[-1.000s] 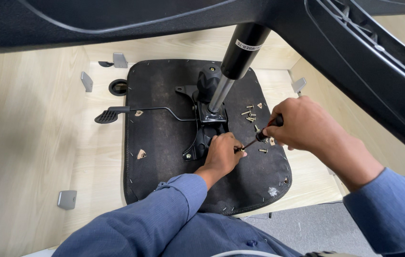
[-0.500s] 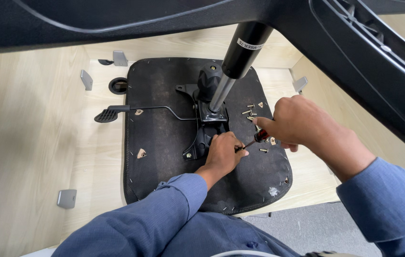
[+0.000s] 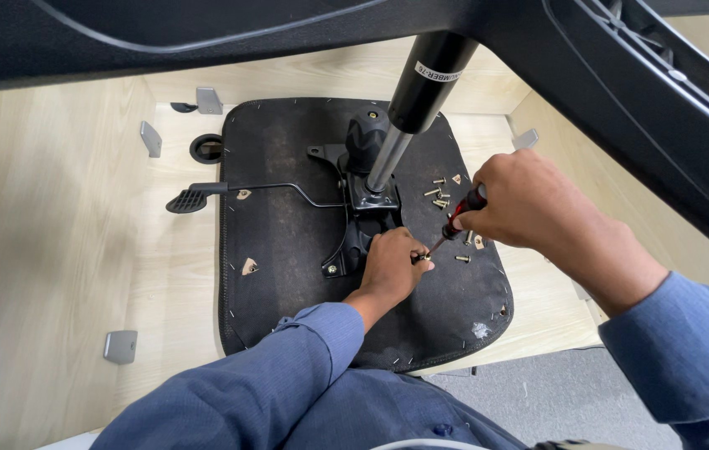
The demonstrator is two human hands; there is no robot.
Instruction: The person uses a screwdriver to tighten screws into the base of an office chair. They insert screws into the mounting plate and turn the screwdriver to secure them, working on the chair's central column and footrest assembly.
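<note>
Right by the left hand (image 3: 389,265), curled at the black bracket (image 3: 353,242), a screwdriver (image 3: 457,223) is gripped in the closed right hand (image 3: 529,204); loose screws (image 3: 439,193) are scattered just beyond, on the upturned seat base (image 3: 288,242).

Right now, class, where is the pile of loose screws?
The loose screws lie on the upturned black seat base, right of the metal column and just above the screwdriver held in the right hand.

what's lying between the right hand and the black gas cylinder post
In the head view, a small cluster of loose screws lies on the black seat underside, between the right hand and the cylinder post.
</note>
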